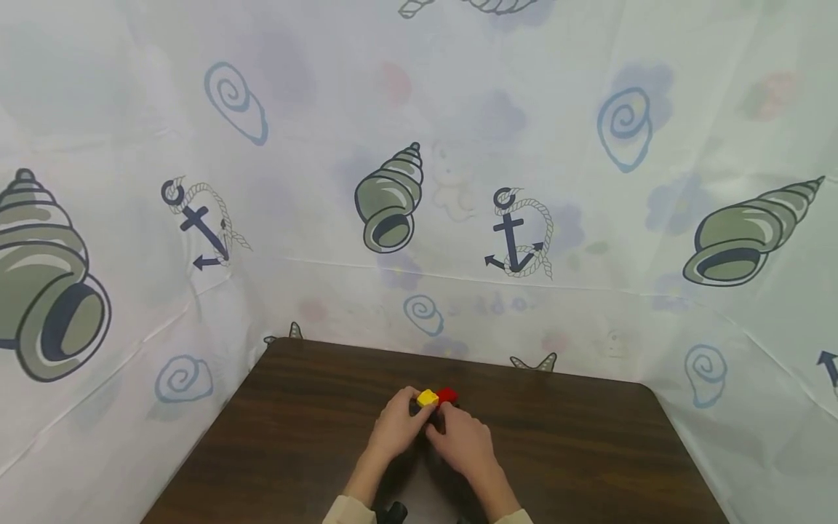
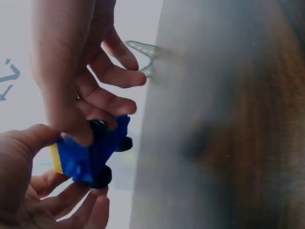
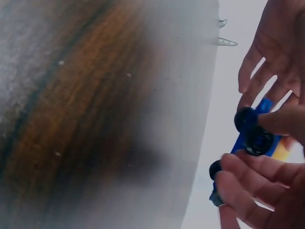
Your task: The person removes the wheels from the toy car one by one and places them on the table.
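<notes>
Both hands hold a small blue toy car with black wheels above the table. A yellow block and a red block show at its top in the head view. My left hand grips the car from the left, its thumb near the yellow part. From the other side my right hand grips it with thumb and fingers. In the right wrist view the blue body tilts between the two hands, which partly cover it.
A dark wood-grain table lies under the hands. White cloth printed with shells and anchors surrounds its back and sides. A black object shows by the left sleeve at the bottom edge.
</notes>
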The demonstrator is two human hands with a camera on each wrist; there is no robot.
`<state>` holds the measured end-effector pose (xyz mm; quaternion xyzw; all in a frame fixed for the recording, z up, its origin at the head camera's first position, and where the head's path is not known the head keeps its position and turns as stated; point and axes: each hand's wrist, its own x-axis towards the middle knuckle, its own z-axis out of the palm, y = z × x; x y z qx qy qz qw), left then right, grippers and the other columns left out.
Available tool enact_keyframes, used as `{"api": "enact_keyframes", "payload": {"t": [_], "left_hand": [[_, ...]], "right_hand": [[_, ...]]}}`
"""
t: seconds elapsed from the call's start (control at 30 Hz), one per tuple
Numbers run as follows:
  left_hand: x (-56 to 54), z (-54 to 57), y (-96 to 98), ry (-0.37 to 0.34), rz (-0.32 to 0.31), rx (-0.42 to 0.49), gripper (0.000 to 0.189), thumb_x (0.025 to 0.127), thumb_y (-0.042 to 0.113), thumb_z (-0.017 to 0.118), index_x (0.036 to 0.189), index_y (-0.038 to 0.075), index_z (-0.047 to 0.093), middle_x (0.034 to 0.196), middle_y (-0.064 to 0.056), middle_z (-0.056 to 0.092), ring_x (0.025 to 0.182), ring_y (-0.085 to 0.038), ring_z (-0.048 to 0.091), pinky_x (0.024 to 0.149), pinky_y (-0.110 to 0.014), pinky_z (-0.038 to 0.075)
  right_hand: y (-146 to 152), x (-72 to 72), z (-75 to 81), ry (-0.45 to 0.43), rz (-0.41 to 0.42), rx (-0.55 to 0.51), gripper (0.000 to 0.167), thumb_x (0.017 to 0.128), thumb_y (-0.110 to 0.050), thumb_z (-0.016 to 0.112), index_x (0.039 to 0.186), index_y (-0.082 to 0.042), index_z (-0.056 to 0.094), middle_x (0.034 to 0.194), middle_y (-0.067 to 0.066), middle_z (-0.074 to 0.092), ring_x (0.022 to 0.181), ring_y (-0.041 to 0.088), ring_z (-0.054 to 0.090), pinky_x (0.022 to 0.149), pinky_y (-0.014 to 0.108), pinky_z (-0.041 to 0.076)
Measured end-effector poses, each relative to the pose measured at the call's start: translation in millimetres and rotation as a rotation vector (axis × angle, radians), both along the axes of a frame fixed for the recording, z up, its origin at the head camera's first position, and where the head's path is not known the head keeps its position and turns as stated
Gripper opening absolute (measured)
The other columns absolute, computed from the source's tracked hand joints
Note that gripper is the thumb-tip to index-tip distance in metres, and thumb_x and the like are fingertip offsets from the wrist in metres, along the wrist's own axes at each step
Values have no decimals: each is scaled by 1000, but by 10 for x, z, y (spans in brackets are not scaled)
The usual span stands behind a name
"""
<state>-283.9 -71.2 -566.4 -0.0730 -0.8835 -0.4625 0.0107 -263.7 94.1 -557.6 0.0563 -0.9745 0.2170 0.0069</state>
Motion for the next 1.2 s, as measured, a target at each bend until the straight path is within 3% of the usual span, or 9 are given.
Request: {"api": "enact_keyframes", "payload": {"t": [0.13,0.23,0.43,0.6,0.7,0.8,0.87,1.03,1.2], "left_hand": [[0,136,-14,13,-51,105,45,105,50,69,123,10,63,123,-11,69,93,-20,63,79,-38,60],[-8,215,-7,13,-88,182,46,105,54,66,120,11,58,116,-9,68,88,-19,61,73,-31,56],[-3,238,107,27,-190,365,48,111,52,54,141,14,50,131,-14,62,109,-23,63,93,-39,56],[102,240,206,78,-262,519,49,119,43,27,157,15,42,145,-15,55,126,-24,55,111,-43,46],[209,279,262,97,-285,574,53,119,41,17,162,15,36,144,-17,55,122,-24,57,105,-40,50],[280,315,362,101,-271,607,49,120,42,21,161,18,34,133,-19,57,103,-23,63,83,-35,58],[292,337,418,123,-218,620,44,120,41,24,156,19,38,125,-18,60,92,-21,65,73,-32,59],[271,359,515,237,-72,591,33,121,29,27,143,15,48,111,-13,64,84,-14,66,67,-30,58],[254,350,598,269,-17,551,30,120,30,33,139,14,51,86,-4,67,65,-9,64,59,-29,56]], "right_hand": [[-12,25,94,79,-35,-34,30,94,-51,70,95,-22,61,71,-6,54,57,15,48,52,34,38],[-5,48,166,142,-44,-92,26,94,-50,68,91,-25,59,70,-9,53,57,12,47,52,32,38],[73,100,345,229,-33,-321,19,97,-39,70,89,-26,59,73,-12,55,59,8,47,54,27,37],[131,174,474,264,-2,-488,18,102,-29,68,89,-22,58,75,-7,54,63,8,49,55,25,40],[144,232,552,274,32,-595,22,106,-26,64,87,-20,57,74,-6,54,64,8,52,54,25,44],[155,270,623,311,58,-640,28,111,-28,58,84,-19,55,71,-6,52,61,7,51,52,25,45],[131,267,662,350,52,-608,32,112,-32,56,83,-20,54,69,-7,50,58,6,49,50,24,42],[33,198,688,454,-17,-423,38,113,-45,52,82,-23,53,65,-12,49,55,3,46,50,23,39],[-4,131,624,558,-80,-299,36,113,-41,53,82,-22,54,63,-11,53,52,4,46,49,24,38]]}}
